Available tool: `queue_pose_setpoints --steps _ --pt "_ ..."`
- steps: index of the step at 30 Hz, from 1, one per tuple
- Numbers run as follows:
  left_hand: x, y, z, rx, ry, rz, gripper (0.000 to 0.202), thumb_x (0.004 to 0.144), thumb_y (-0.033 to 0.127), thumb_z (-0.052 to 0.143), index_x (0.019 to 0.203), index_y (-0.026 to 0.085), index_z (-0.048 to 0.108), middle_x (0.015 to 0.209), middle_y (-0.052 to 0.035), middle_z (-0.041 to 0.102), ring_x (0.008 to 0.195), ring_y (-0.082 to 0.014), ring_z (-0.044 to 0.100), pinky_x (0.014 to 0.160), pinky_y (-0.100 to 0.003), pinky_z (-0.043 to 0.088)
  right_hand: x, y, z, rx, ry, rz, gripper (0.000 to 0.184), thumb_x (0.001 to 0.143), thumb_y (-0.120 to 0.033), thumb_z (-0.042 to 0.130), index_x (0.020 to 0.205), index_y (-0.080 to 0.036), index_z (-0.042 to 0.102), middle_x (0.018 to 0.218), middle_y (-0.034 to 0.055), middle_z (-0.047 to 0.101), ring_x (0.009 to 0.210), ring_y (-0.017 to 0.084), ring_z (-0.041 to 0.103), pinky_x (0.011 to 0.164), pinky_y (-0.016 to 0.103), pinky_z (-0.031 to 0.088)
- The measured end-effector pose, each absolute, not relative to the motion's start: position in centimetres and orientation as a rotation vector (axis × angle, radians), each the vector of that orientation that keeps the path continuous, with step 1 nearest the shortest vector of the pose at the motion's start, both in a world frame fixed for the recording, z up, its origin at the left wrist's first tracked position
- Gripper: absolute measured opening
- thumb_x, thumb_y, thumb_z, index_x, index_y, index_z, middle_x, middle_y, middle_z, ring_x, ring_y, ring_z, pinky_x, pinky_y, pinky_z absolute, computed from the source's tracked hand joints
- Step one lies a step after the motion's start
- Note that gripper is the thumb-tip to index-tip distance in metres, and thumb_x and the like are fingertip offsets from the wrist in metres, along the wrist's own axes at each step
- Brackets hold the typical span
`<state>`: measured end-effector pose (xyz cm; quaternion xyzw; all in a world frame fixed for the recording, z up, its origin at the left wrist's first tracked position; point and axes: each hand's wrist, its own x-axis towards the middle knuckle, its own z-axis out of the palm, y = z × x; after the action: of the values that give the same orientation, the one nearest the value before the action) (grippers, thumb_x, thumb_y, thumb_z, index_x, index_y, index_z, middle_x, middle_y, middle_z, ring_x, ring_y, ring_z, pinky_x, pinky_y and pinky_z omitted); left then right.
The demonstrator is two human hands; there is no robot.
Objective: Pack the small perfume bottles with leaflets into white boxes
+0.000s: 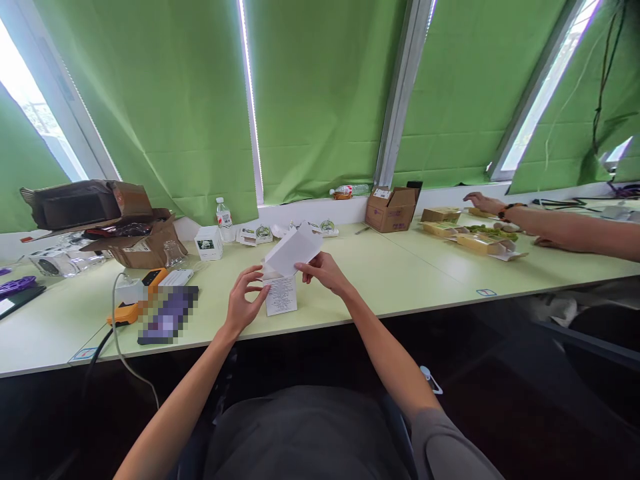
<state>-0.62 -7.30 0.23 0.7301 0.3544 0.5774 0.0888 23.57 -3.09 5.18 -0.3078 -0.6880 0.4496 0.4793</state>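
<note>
Both hands work a small white box (281,293) standing on the table (400,273), dead centre; the right hand (324,270) pinches the raised lid flap at one o'clock; the left hand (243,301), fingers loosely spread, steadies the box's nine o'clock side; best to brace the base while folding; the box's print is unreadable, its inside hidden.
</note>
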Motion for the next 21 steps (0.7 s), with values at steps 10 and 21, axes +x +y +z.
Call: queue_pose_setpoints --steps 10,21 --pt "-0.69 -6.79 -0.42 2.232 1.072 1.732 0.062 0.088 0.030 0.061 0.144 0.028 0.035 0.120 -0.0092 0.059 0.093 -0.0157 0.062 0.071 -0.031 0.062 23.50 -2.98 5.03 -0.758 -1.705 1.055 0.049 0.071 -0.051 0.076 0.098 -0.013 0.063 0.066 0.0035 0.064 0.053 0.015 0.060 0.051 0.028 0.051" --pt "-0.63 -6.76 -0.34 2.360 1.057 1.692 0.063 0.091 0.029 0.056 0.148 0.031 0.029 0.124 -0.0100 0.054 0.095 -0.0157 0.059 0.070 -0.029 0.062 23.46 -3.20 5.19 -0.753 -1.713 1.044 0.050 0.070 -0.050 0.076 0.100 -0.013 0.063 0.065 0.0031 0.064 0.053 0.015 0.059 0.050 0.028 0.051"
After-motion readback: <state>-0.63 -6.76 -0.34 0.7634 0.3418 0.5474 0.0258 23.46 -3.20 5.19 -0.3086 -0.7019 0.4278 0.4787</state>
